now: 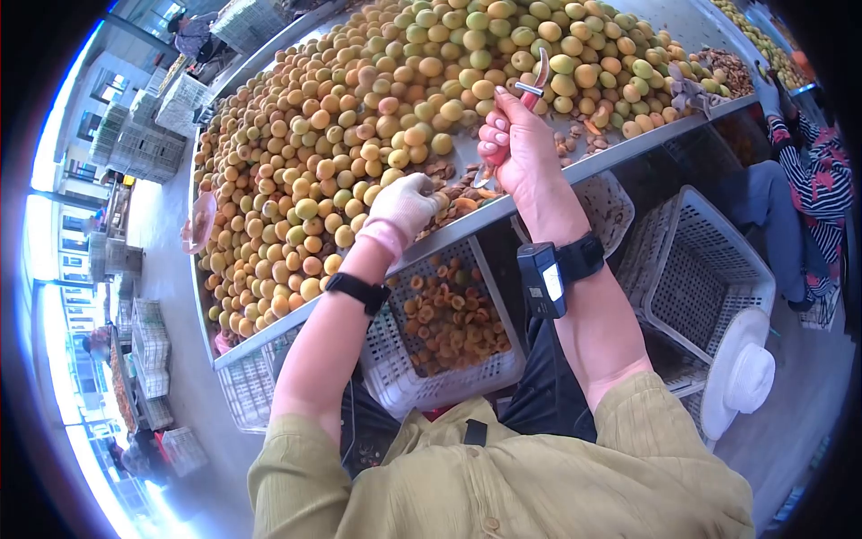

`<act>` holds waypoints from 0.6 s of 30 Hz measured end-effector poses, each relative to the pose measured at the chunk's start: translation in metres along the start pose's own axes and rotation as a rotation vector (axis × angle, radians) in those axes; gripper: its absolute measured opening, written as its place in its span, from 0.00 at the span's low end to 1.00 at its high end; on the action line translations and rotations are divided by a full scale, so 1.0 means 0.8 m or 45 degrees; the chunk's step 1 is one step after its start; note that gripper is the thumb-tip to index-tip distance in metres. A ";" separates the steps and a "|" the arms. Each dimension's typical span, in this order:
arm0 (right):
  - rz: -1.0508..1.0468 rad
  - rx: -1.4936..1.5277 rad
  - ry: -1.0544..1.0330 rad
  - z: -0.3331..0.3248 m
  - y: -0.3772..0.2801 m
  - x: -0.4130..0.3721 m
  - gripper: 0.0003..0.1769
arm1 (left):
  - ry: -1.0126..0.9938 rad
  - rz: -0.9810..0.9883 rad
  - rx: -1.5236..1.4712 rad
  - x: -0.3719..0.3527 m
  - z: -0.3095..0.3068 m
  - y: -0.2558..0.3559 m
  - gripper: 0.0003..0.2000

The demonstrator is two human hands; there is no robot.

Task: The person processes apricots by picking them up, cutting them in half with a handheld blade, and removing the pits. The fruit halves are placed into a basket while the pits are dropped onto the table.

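My right hand [521,148], bare, is closed around a red-handled curved knife [532,93]. A small metal crosspiece sits at the knife's neck, and its curved blade points up over the apricots [323,153]. My left hand [404,208] wears a pale glove and rests at the table's near edge, beside the apricot heap. Its fingers are curled together, and a yellowish bit shows at the fingertips, too hidden to name. Brown pits [467,187] and orange scraps lie between my hands. Below the edge, a white crate [386,373] holds halved apricots [453,314].
The metal table rim [620,157] runs between me and the fruit. At right are an empty grey crate [700,269], a white hat [741,373] and a seated person in a striped top [813,171]. Stacked crates [144,144] stand at left.
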State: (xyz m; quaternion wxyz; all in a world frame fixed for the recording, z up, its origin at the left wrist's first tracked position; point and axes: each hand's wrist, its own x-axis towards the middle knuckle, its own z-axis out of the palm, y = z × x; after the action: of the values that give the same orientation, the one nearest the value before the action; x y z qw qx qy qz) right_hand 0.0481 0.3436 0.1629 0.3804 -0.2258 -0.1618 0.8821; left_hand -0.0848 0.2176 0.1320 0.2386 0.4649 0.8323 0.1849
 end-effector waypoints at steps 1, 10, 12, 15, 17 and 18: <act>-0.001 0.007 -0.008 0.000 0.001 0.000 0.10 | -0.084 -0.039 0.110 0.007 0.002 0.001 0.17; -0.001 -0.032 0.006 0.007 0.008 -0.004 0.06 | -0.177 0.117 -0.132 0.002 -0.009 -0.007 0.19; 0.009 -0.073 -0.015 0.009 0.011 -0.003 0.06 | -0.142 -0.012 -1.078 -0.012 -0.022 -0.010 0.20; 0.010 -0.366 -0.110 0.018 0.019 -0.010 0.13 | -0.229 0.132 -1.873 -0.025 -0.025 -0.026 0.20; -0.015 -0.587 -0.202 0.028 0.033 -0.019 0.17 | -0.226 0.141 -2.072 -0.036 -0.033 -0.028 0.20; -0.017 -0.701 -0.270 0.030 0.042 -0.024 0.20 | -0.207 0.144 -2.077 -0.044 -0.041 -0.024 0.21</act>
State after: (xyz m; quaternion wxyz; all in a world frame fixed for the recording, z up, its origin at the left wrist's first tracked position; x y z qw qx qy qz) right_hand 0.0270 0.3048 0.1727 0.2917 -0.2260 -0.4353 0.8212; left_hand -0.1006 0.1749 0.1564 0.5516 0.1985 0.3914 0.7093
